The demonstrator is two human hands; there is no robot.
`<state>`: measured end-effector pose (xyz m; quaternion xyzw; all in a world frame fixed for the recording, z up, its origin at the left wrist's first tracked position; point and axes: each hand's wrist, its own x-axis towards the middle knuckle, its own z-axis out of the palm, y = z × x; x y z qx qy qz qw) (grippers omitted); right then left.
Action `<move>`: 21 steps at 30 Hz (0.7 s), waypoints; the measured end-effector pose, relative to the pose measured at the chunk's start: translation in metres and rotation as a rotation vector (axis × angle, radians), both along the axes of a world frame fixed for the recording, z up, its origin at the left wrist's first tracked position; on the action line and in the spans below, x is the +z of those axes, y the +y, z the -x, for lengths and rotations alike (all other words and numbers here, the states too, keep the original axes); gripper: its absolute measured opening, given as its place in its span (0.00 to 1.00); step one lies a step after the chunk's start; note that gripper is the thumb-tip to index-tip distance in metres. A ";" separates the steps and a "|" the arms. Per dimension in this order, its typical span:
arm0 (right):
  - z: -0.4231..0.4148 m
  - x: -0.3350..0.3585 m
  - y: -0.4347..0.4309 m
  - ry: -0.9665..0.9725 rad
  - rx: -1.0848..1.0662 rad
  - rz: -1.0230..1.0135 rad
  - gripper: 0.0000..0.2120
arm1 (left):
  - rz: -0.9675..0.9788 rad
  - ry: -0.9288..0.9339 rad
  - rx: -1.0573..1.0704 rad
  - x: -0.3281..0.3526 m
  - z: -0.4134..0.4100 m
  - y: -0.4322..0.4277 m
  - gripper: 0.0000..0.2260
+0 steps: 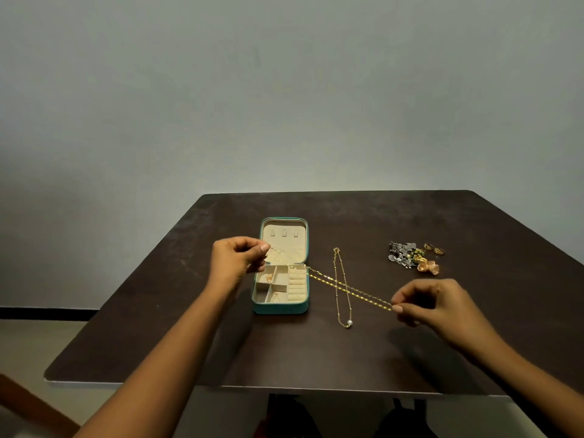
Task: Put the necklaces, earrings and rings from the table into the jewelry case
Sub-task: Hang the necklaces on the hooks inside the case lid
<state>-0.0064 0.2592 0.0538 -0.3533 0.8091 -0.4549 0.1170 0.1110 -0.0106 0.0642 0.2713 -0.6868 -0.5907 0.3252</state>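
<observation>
**Left hand.** The left hand (237, 259) is raised at the left side of the jewelry case (257, 303). Thumb and forefinger pinch one end of a gold chain necklace (363, 294). The other fingers are curled.

**Jewelry case.** The case is teal outside and cream inside. It lies open on the dark table (316, 358), left of centre.
- The lid lies on the far side and carries three small tabs.
- The base lies on the near side, with divided compartments at its left and ring rolls at its right.
- Small gold pieces lie in two of the left compartments. Their type cannot be told.

**Gold chain necklace.** The chain is doubled into two strands. It runs from the left hand, across the open case, and down to the right, clear of the table over most of its length.

**Pearl necklace.** A pearl necklace (349, 322) lies flat on the table just right of the case, with the pearl at its near end. The stretched chain crosses above it.

**Loose jewelry.** Far right on the table lie silver pieces (400, 254), gold flower earrings (428, 267) and gold rings (434, 249), close together.

**Right hand.** The right hand (439, 306) is nearer and to the right. Thumb and forefinger pinch the chain's other end.
</observation>
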 end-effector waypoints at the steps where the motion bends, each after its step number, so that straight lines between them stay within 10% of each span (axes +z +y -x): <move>1: -0.002 -0.006 0.003 0.016 0.001 -0.004 0.07 | 0.046 -0.015 0.000 0.002 0.008 0.001 0.03; 21: 0.001 -0.074 -0.011 0.187 -0.046 0.000 0.14 | 0.524 -0.373 -0.151 -0.010 0.185 0.031 0.02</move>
